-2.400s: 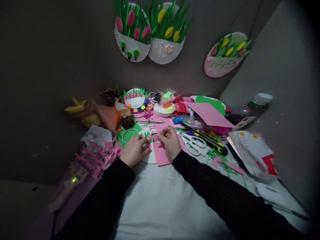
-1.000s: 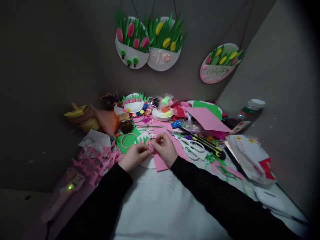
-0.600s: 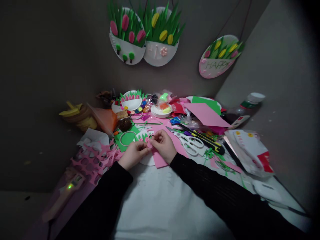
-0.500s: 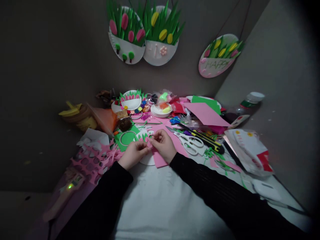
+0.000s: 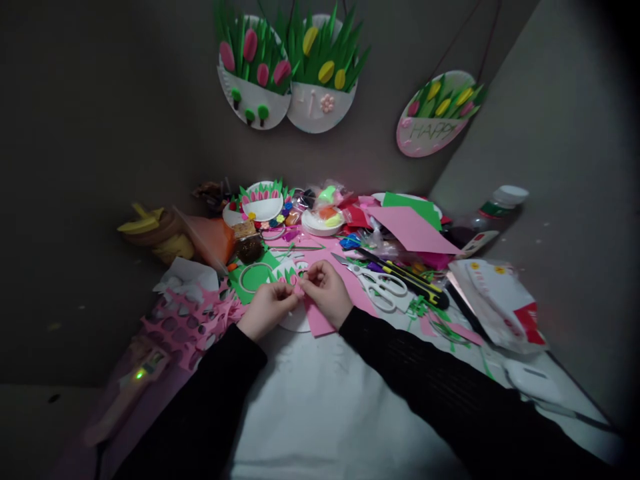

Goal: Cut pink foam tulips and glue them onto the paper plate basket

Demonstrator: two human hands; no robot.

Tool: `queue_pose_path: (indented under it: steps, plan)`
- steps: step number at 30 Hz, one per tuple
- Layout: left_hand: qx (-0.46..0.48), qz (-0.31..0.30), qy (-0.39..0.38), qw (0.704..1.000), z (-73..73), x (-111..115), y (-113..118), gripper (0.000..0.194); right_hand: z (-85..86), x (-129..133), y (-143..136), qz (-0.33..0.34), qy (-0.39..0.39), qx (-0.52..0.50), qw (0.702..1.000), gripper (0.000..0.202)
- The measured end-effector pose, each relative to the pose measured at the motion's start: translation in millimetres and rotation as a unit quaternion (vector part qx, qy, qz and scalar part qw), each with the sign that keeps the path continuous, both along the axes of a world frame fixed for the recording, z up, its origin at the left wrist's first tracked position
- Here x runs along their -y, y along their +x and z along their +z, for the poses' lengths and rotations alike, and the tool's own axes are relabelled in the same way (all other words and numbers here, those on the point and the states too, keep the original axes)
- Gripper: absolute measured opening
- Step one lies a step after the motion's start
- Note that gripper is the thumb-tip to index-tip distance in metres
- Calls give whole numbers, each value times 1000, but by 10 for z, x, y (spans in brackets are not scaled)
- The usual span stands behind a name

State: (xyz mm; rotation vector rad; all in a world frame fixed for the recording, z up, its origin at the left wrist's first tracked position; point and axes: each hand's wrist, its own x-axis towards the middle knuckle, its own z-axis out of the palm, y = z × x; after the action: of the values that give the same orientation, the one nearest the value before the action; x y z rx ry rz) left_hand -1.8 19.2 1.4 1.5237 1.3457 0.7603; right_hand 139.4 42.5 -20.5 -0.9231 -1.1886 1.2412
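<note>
My left hand [image 5: 270, 307] and my right hand [image 5: 326, 290] meet at the middle of the table, fingertips pinched together on a small pink paper piece [image 5: 299, 291]. Beneath them lies a white paper plate [image 5: 295, 321], partly hidden, with green grass shapes and pink petals at its top. A pink paper sheet [image 5: 320, 323] sticks out below my right hand. Just right of that hand rest white-handled scissors [image 5: 385, 290]. A ring of tape [image 5: 243, 279] sits on green paper [image 5: 240, 293] to the left.
Pink cut-out scraps [image 5: 185, 320] and a glue gun [image 5: 125, 400] with a lit green light lie left. Black-yellow cutters [image 5: 420, 285], a plastic packet [image 5: 500, 307] and a bottle [image 5: 500, 203] are at right. Decorated plates [image 5: 323, 110] hang on the wall behind.
</note>
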Motion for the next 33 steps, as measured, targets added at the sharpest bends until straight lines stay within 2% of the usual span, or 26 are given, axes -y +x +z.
queue_pose_path:
  steps: [7, 11, 15, 18, 21, 24, 33]
  plan:
    - [35, 45, -5, 998, 45, 20, -1, 35, 31, 5, 20, 14, -44, -67, 997, 24]
    - [47, 37, -11, 998, 29, 10, -21, 32, 39, 22, 23, 55, -73, -34, 995, 22]
    - [49, 39, 18, 998, -17, -4, -37, 31, 39, 41, 19, 100, -76, 0, 992, 19]
    - [46, 50, 19, 998, -32, -10, -40, 30, 16, 38, 17, 59, -38, 5, 998, 17]
    - [42, 52, 14, 998, -25, -12, -37, 30, -23, 21, 24, -1, 49, 44, 998, 14]
    - [32, 44, 22, 998, -11, -14, -34, 31, -51, 8, 39, 0, 97, 99, 990, 9]
    - [-35, 21, 52, 998, 10, -9, -37, 28, -43, 4, 43, 10, 75, 113, 991, 3]
